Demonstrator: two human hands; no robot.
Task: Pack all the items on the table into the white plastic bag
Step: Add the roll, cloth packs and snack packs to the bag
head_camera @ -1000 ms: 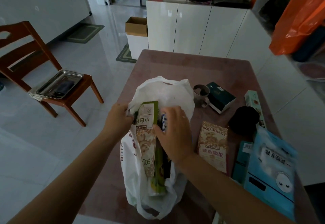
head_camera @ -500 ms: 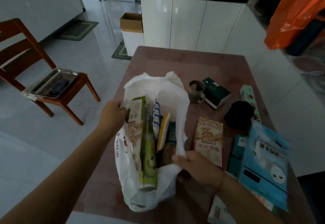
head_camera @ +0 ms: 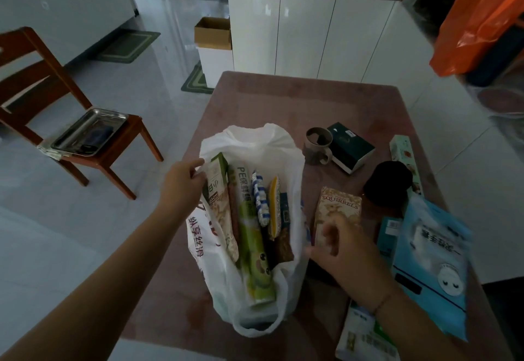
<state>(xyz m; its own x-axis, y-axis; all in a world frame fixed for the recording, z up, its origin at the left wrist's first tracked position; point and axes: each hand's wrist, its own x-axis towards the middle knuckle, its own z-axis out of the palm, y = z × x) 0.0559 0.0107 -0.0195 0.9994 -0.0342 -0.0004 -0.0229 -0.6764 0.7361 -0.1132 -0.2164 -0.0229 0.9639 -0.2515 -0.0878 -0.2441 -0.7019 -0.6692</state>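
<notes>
Head view, one moment. White plastic bag at centre frame, lying on the brownish surface, mouth gaping toward upper frame. Thin, crinkled, semi-translucent film; red print on lower-left flank. Inside, packed side by side and lengthwise: snack pouch at left, glossy green cling-film box, blue-and-white striped item, yellow-edged packet, darker packets further right, too dim to identify.

Left hand, centre-left of frame, pinched on left rim of bag, holding mouth open. Right hand, lower right of centre, motion-blurred, fingers spread and loosely curled, empty, over lower end of Squirrels box; contact not resolvable.

Step in hand, as judged: reach for next item, Squirrels box the likely candidate. Flat rigid cardboard, matte tan, lying just right of bag. Next move calls for a pinch across the box's long edges, then a turn to slide it in lengthwise beside packed items, mouth held wide.

Still loose on surface, right half of frame: grey ceramic mug touching dark green box; black cylindrical object; long narrow pale-green box; glossy light-blue soft pouch; teal box partly beneath it; white-green pack at lower edge. Roughly half done.
</notes>
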